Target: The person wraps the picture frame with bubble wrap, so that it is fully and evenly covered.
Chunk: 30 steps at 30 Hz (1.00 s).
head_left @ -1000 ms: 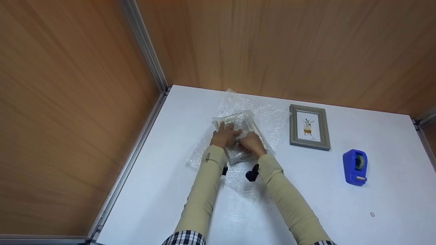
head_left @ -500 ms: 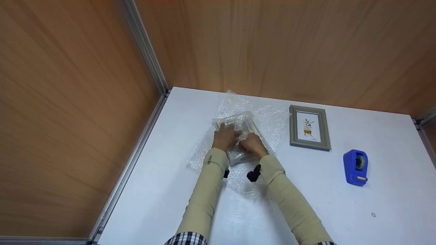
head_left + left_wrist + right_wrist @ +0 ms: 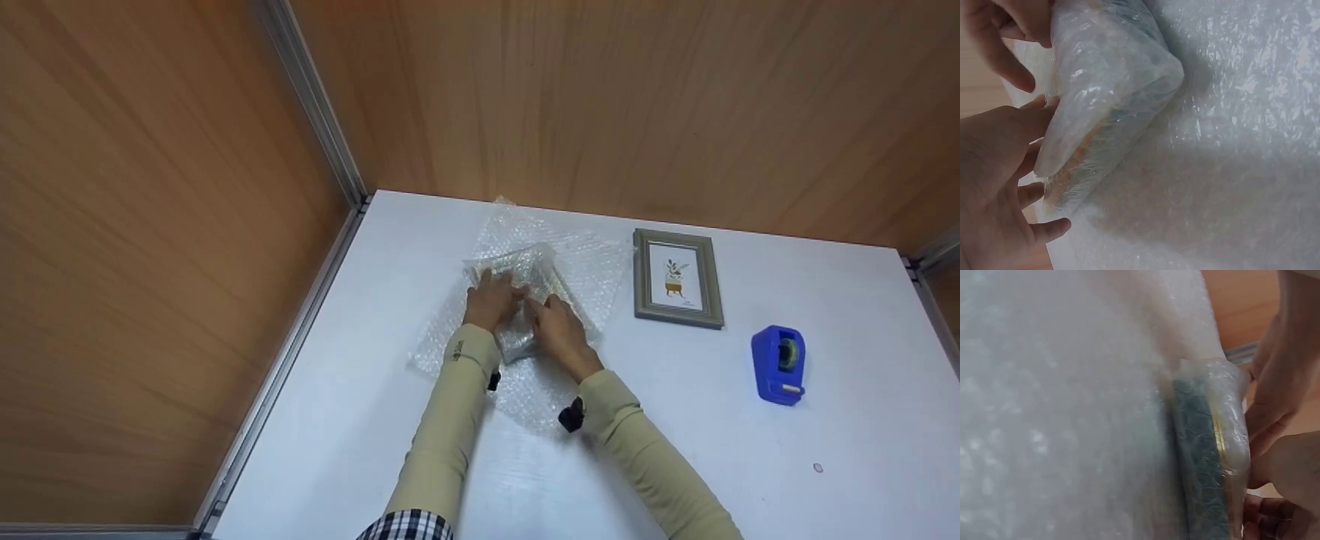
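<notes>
A flat, rectangular bundle in bubble wrap (image 3: 517,343) lies on the table. In the right wrist view, a dark side and a gold edge show through the wrap (image 3: 1202,450). My left hand (image 3: 491,300) rests on the bundle's left part, fingers spread; the left wrist view shows the fingertips of that hand (image 3: 994,174) along the bundle's edge. My right hand (image 3: 561,330) touches the top of the bundle near the left thumb, other fingers bent. In the left wrist view its thumb stands apart from the wrap. What lies under the fingertips is hidden.
A larger bubble wrap sheet (image 3: 600,262) spreads flat beneath the bundle. To the right lie a grey picture frame (image 3: 643,300) with a plant print and a blue tape dispenser (image 3: 769,367). Wooden panels (image 3: 600,97) border the table's back and left.
My right hand has drawn back slightly toward the lower right, and its fingers have straightened from a closer curl. My left hand stays in place on the bundle.
</notes>
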Tool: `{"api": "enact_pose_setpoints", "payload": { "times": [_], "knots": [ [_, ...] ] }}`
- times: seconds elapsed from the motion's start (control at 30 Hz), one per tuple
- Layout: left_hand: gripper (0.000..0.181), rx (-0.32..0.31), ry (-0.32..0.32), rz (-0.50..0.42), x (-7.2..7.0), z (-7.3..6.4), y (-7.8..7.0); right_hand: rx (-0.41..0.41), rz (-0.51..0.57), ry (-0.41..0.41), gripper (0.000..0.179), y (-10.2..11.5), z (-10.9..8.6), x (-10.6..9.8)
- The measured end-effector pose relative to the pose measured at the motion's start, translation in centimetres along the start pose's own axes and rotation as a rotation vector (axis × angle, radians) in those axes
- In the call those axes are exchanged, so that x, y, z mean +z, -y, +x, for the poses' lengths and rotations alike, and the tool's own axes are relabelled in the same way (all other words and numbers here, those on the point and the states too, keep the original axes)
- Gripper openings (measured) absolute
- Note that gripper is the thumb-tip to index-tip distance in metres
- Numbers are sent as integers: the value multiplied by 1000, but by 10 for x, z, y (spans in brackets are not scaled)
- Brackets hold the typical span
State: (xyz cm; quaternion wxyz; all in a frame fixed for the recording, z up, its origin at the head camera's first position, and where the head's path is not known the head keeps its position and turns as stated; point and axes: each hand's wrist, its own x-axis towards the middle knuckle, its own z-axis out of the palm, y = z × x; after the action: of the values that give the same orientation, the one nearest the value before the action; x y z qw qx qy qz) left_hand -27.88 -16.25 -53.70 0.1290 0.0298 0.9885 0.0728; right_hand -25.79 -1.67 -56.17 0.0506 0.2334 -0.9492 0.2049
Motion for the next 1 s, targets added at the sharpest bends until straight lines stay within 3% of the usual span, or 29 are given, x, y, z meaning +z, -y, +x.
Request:
{"api": "enact_pose_setpoints", "payload": {
  "times": [0.17, 0.37, 0.7, 1.0],
  "knots": [
    [40, 0, 22, -3, 0, 1, 1, -139, -204, -107, 27, 3, -7, 7],
    [42, -26, 94, -27, -1, 3, 1, -200, -320, -177, 22, 4, -10, 12],
    [40, -42, 34, -35, 3, 3, 0, -226, -273, -195, 17, 2, -13, 11],
    [40, -41, 0, -61, 4, -1, -3, -190, -181, -104, 16, 1, -15, 3]
  ]
}}
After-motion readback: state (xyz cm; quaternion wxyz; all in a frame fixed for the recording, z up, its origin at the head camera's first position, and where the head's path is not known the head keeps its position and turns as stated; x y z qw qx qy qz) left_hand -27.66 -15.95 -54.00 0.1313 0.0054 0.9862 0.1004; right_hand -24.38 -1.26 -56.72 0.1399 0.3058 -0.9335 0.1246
